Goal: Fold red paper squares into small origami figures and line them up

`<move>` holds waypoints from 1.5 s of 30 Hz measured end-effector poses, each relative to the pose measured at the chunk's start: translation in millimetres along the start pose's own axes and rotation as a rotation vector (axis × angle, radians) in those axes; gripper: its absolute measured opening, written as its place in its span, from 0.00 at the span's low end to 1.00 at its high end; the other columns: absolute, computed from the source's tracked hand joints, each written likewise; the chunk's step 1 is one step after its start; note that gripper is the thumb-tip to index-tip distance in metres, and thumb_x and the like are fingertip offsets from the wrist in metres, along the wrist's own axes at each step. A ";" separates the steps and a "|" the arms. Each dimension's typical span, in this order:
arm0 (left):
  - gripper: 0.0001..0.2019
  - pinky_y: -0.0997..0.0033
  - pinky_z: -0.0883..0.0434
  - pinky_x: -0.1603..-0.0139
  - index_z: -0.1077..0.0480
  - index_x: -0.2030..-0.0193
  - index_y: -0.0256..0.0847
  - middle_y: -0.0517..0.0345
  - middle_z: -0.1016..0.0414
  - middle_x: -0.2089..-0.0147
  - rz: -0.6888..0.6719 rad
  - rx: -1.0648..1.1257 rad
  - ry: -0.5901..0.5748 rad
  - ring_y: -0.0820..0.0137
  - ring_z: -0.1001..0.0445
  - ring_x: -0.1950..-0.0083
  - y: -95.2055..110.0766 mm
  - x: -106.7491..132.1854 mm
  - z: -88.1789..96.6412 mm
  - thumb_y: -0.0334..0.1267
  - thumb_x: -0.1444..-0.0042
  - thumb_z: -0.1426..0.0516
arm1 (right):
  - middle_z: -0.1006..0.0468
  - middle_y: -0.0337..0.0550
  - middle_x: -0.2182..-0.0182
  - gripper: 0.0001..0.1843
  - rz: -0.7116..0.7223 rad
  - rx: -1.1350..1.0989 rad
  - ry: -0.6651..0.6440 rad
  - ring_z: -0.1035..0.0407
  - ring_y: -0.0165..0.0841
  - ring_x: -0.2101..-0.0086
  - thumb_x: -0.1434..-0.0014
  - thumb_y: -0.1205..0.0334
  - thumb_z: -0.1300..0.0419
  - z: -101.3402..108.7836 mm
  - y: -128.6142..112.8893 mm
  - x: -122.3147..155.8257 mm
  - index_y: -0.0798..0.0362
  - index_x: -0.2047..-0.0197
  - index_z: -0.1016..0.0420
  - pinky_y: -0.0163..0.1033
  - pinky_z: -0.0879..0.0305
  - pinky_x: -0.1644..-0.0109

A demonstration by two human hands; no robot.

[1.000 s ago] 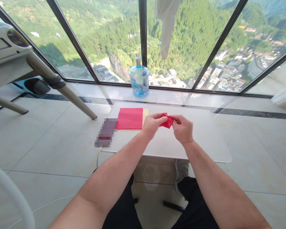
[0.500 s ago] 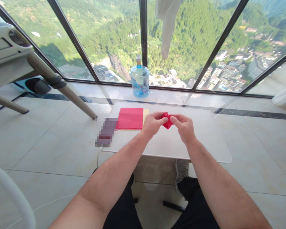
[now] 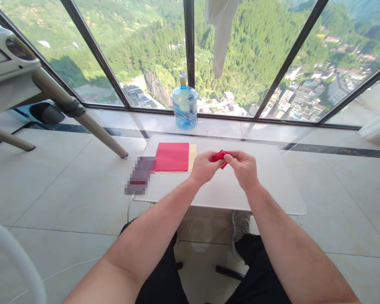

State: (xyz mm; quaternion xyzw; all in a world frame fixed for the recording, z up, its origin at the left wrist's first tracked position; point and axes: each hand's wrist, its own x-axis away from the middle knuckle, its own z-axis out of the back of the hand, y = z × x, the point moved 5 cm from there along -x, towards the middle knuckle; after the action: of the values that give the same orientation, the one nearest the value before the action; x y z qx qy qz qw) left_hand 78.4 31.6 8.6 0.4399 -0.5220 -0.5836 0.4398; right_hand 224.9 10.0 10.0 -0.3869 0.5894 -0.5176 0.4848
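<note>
Bright daylight, sun coming through the windows (image 3: 139, 50) ahead, pale tabletop (image 3: 272, 185) washed out, soft shadow beneath it, your left hand (image 3: 204, 166), right hand (image 3: 244, 169) and red paper (image 3: 218, 156) sharp, frames splayed by wide-angle edges, pixelated patch (image 3: 139, 175) left.

Red folded paper (image 3: 219, 156) (red sheet (image 3: 172, 156) beside).

Two hands (image 3: 205, 168) (image 3: 244, 169), one folded red paper (image 3: 219, 155), one paper stack (image 3: 172, 157), one water jug (image 3: 184, 107), one table (image 3: 272, 188)
</note>
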 end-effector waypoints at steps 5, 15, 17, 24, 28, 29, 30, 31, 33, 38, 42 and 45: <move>0.11 0.74 0.37 0.71 0.21 0.65 0.38 0.60 0.24 0.73 -0.061 -0.161 0.020 0.74 0.32 0.71 3.4 2.9 -0.3 0.45 0.48 0.36 | 0.17 0.43 0.69 0.13 0.004 0.001 -0.018 0.24 0.35 0.69 0.50 0.52 0.30 -1.3 -1.5 -0.3 0.52 0.64 0.18 0.42 0.26 0.66; 0.12 0.72 0.28 0.62 0.22 0.59 0.38 0.54 0.19 0.65 -0.091 0.003 0.059 0.70 0.23 0.64 6.3 6.2 -2.0 0.42 0.48 0.35 | 0.19 0.42 0.70 0.14 0.041 0.047 0.037 0.26 0.34 0.70 0.48 0.50 0.31 -2.5 -4.1 0.8 0.53 0.65 0.21 0.39 0.27 0.67; 0.11 0.71 0.26 0.61 0.22 0.60 0.38 0.53 0.19 0.64 -0.082 0.053 0.054 0.69 0.23 0.63 4.1 5.1 -3.0 0.41 0.48 0.35 | 0.20 0.42 0.71 0.15 0.041 0.058 0.041 0.26 0.33 0.71 0.47 0.50 0.32 -3.2 -5.3 1.3 0.53 0.65 0.22 0.39 0.28 0.67; 0.15 0.69 0.24 0.69 0.24 0.59 0.37 0.55 0.21 0.69 0.079 0.265 0.043 0.69 0.23 0.69 -2.8 4.6 -9.3 0.46 0.45 0.37 | 0.20 0.41 0.71 0.15 0.051 0.064 0.041 0.27 0.32 0.72 0.48 0.50 0.32 -3.1 -5.7 1.7 0.53 0.66 0.23 0.38 0.29 0.69; 0.14 0.71 0.25 0.69 0.23 0.59 0.38 0.56 0.21 0.70 0.041 0.208 0.072 0.71 0.24 0.70 -2.8 4.2 -8.5 0.46 0.44 0.38 | 0.21 0.39 0.72 0.13 0.049 0.065 0.026 0.28 0.32 0.72 0.47 0.51 0.33 -4.0 -4.9 2.0 0.52 0.66 0.23 0.38 0.30 0.69; 0.13 0.71 0.25 0.68 0.23 0.60 0.38 0.56 0.21 0.70 0.018 0.179 0.085 0.70 0.24 0.69 -2.3 4.1 -7.5 0.46 0.44 0.38 | 0.21 0.39 0.72 0.13 0.045 0.067 0.024 0.28 0.32 0.72 0.47 0.52 0.33 -4.4 -4.8 2.1 0.52 0.66 0.23 0.38 0.30 0.69; 0.12 0.71 0.26 0.67 0.23 0.61 0.38 0.56 0.21 0.69 -0.005 0.151 0.100 0.70 0.23 0.68 -1.5 4.0 -6.4 0.44 0.44 0.38 | 0.21 0.39 0.72 0.13 0.041 0.067 0.023 0.28 0.32 0.72 0.47 0.52 0.33 -4.7 -4.8 2.3 0.52 0.66 0.23 0.38 0.30 0.69; 0.10 0.72 0.26 0.65 0.23 0.62 0.38 0.56 0.20 0.68 -0.024 0.128 0.114 0.70 0.23 0.67 -0.5 4.0 -5.4 0.43 0.44 0.39 | 0.21 0.39 0.72 0.12 0.038 0.065 0.024 0.28 0.32 0.72 0.47 0.52 0.33 -5.1 -4.8 2.4 0.53 0.66 0.23 0.38 0.30 0.69; 0.09 0.72 0.26 0.64 0.22 0.63 0.38 0.55 0.20 0.67 -0.047 0.105 0.133 0.70 0.23 0.65 1.6 4.3 -4.0 0.41 0.43 0.40 | 0.21 0.40 0.72 0.12 0.038 0.058 0.031 0.28 0.32 0.71 0.47 0.53 0.33 -5.7 -5.2 2.7 0.53 0.66 0.23 0.38 0.30 0.68; 0.09 0.72 0.27 0.65 0.22 0.62 0.38 0.56 0.20 0.68 -0.024 0.159 0.135 0.70 0.23 0.67 3.3 5.5 -4.7 0.41 0.44 0.40 | 0.21 0.39 0.71 0.09 0.055 0.043 0.042 0.28 0.31 0.71 0.47 0.56 0.33 -6.5 -5.1 2.5 0.52 0.66 0.23 0.38 0.31 0.67; 0.09 0.72 0.28 0.66 0.22 0.62 0.38 0.56 0.20 0.69 -0.017 0.171 0.136 0.70 0.23 0.68 3.1 6.2 -5.4 0.40 0.44 0.40 | 0.21 0.38 0.72 0.08 0.043 0.017 0.046 0.28 0.31 0.71 0.48 0.58 0.32 -5.7 -3.6 2.0 0.52 0.67 0.23 0.38 0.32 0.67; 0.08 0.72 0.28 0.65 0.22 0.63 0.38 0.56 0.20 0.68 -0.020 0.150 0.144 0.70 0.23 0.67 3.6 6.4 -5.0 0.38 0.45 0.40 | 0.21 0.38 0.74 0.07 0.027 -0.013 0.055 0.28 0.32 0.72 0.50 0.59 0.32 -4.4 -3.5 1.6 0.52 0.69 0.22 0.38 0.32 0.67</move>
State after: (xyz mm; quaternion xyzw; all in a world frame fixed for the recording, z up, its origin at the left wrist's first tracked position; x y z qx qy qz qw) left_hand 81.9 24.0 11.5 0.5176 -0.5269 -0.5141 0.4360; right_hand 220.2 8.9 13.1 -0.3678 0.6109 -0.5176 0.4729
